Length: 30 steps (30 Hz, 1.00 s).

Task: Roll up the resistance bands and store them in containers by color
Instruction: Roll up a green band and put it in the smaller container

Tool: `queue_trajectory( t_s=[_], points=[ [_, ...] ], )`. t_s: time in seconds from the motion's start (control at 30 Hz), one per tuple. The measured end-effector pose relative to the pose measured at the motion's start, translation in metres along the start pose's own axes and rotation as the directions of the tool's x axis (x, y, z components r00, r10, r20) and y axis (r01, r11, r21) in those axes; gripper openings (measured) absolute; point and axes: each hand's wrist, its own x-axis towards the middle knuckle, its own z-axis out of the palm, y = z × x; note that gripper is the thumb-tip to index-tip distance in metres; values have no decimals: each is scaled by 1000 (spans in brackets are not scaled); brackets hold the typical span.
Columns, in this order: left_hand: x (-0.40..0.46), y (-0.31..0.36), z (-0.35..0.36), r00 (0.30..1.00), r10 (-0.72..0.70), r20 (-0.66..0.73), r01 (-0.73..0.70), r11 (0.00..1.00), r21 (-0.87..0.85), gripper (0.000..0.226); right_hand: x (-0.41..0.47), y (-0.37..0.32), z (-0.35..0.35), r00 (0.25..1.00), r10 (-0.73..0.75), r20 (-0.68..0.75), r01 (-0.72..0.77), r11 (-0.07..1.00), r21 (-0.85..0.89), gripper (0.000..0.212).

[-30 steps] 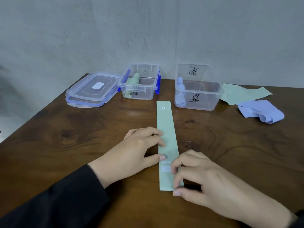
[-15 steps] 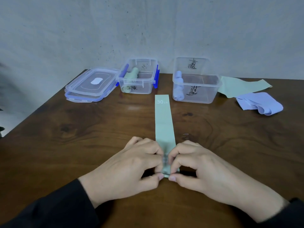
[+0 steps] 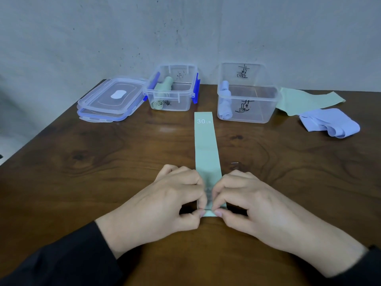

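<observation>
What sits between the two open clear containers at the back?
Head view: only bare table between green-band container and blue-band container; the green band's "30 LB" end stops short.

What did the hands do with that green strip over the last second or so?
A second ago the left hand lay flat beside the green band and the right hand pressed its near end. Both hands have since closed in and now pinch that near end, starting to roll it. The band's far end, the two containers, the stacked lids and the loose bands stayed where they were.
</observation>
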Motion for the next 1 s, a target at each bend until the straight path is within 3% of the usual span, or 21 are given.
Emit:
queue_trajectory(
  t_s=[0.13,0.2,0.4,0.57,0.8,1.0],
  points=[
    [-3,-2,-1,998,58,-6,-58,995,87,11,-1,-2,-1,999,-34,-21,32,995,-99,20],
    [-3,-2,-2,998,65,5,-65,992,109,14,-1,-2,0,1000,-18,-26,16,998,-66,23],
    [-1,-2,-2,1000,30,-6,-30,997,78,10,1,0,0,998,56,-16,-55,996,72,20],
    [-1,-1,-1,1000,-20,-8,20,999,45,9,3,-1,-1,998,65,-21,-63,995,74,8],
    [-1,-2,0,996,-92,-2,92,994,-56,5,4,0,3,997,49,-52,-48,999,22,24],
    [-1,-5,-1,997,-71,-20,71,997,-13,4,3,1,0,999,30,-37,-31,999,-23,29]
  ],
)
